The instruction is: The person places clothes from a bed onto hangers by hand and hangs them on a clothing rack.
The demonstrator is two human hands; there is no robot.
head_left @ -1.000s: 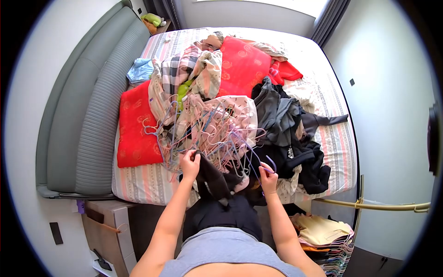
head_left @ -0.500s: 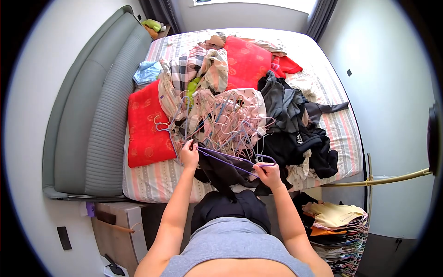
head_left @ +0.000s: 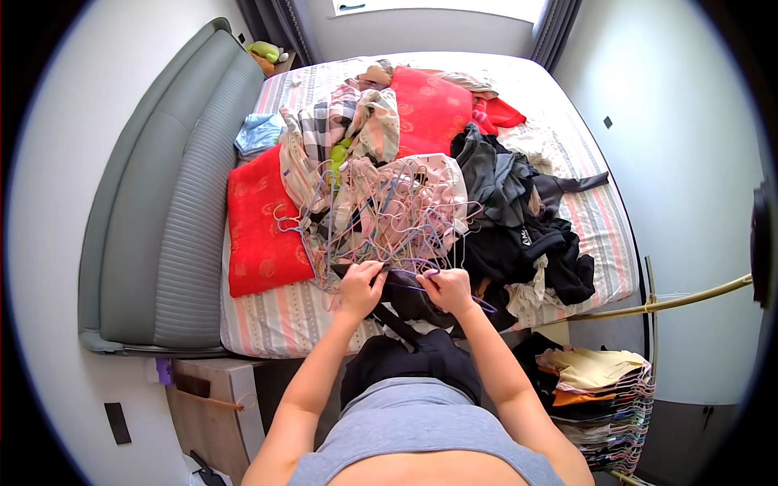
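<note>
In the head view, my left hand (head_left: 361, 288) is closed, its fingers pinching the upper edge of a black garment (head_left: 412, 301). My right hand (head_left: 448, 289) grips a purple clothes hanger (head_left: 487, 306), whose loop sticks out on both sides of the fingers. The black garment hangs between my hands toward my lap, partly covering the hanger. Just beyond my fingers lies a tangled heap of thin wire hangers (head_left: 397, 212) on a pale pink cloth. I cannot make out how far the hanger reaches into the garment.
A bed (head_left: 271, 317) with a grey headboard (head_left: 134, 243) bears red cushions (head_left: 263, 231), a pile of dark clothes (head_left: 519, 235) and crumpled bedding. At lower right, a stack of clothes on hangers (head_left: 596, 389) hangs beside a bamboo pole (head_left: 681, 304). A bedside cabinet (head_left: 215, 405) stands lower left.
My hands have come closer together, the left moving right and the right moving left. The purple hanger, earlier stretched between both hands, is now partly hidden by the black garment and my right hand.
</note>
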